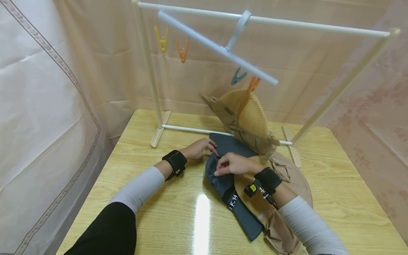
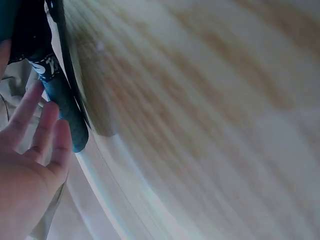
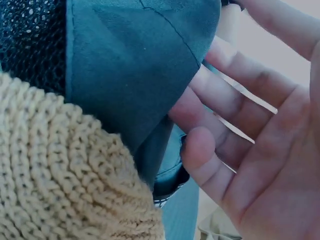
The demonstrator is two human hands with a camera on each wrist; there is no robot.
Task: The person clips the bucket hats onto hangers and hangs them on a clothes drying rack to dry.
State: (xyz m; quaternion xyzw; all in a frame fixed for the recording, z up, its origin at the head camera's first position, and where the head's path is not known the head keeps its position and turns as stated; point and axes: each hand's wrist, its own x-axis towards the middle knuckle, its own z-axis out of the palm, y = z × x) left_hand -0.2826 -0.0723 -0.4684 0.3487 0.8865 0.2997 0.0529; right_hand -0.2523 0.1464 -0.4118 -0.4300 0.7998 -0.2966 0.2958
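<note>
A dark grey cap point(image 1: 231, 142) with a mesh panel and a white-lettered band lies on the table, partly over mustard knit fabric point(image 3: 75, 170). My left hand point(image 1: 200, 148) pinches the cap's left edge between thumb and index finger, the thumb mostly hidden in the head view; its other fingers point(image 2: 47, 125) are spread loosely beside the cap. Lower on the same edge, my right hand point(image 1: 234, 163) holds the cap's rim. Seen from the right wrist, its fingers point(image 3: 235, 100) reach behind the cap's dark fabric.
A white drying rack point(image 1: 204, 10) stands at the back with a tilted pale blue hanger point(image 1: 207, 40). Yellow, orange and teal pegs hang from it; an orange peg point(image 1: 254, 85) clips a mustard knit and tan cloth piece point(image 1: 255, 115). Tan cloth point(image 1: 296, 177) lies right of the cap.
</note>
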